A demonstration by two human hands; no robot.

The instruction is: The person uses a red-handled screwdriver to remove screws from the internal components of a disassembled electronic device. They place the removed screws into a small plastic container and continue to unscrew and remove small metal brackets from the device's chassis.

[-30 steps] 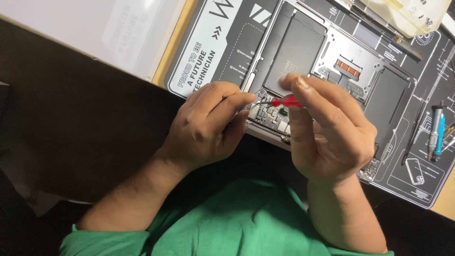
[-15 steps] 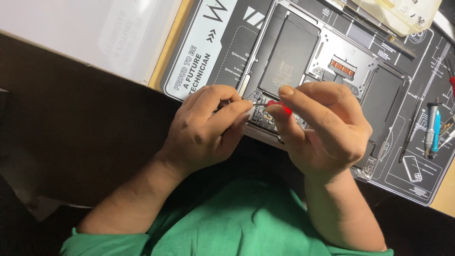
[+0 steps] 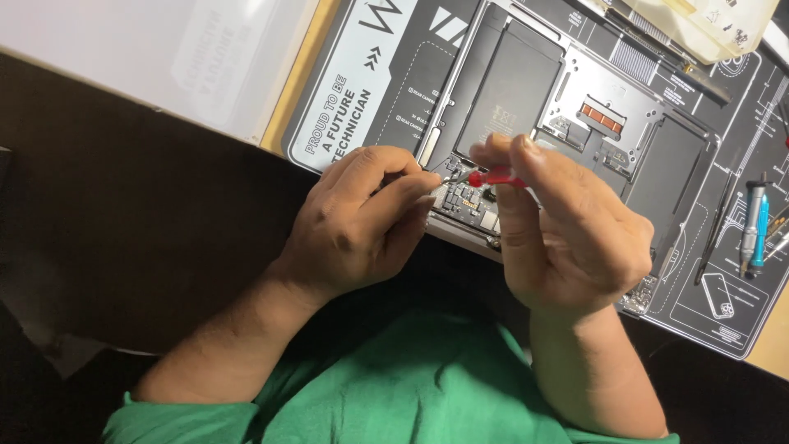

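Observation:
An opened laptop (image 3: 575,123) lies bottom-up on a dark repair mat (image 3: 386,90), showing black battery cells and a circuit board (image 3: 468,201) at its near edge. My right hand (image 3: 567,234) pinches a small red-handled screwdriver (image 3: 493,177), held nearly level over the board with its metal tip pointing left. My left hand (image 3: 362,218) has its fingers curled together at the screwdriver's tip, right above the board's near-left corner. Whether it pinches a small part is hidden by the fingers.
A blue and silver driver (image 3: 752,226) and thin tools lie on the mat at the right. A clear plastic tray (image 3: 699,25) with small parts sits at the top right. A white sheet (image 3: 148,57) covers the table's upper left. Green sleeves fill the bottom.
Both hands stayed over the board's near edge. My right hand turned so the red screwdriver handle shows more, with its tip now meeting my left fingertips.

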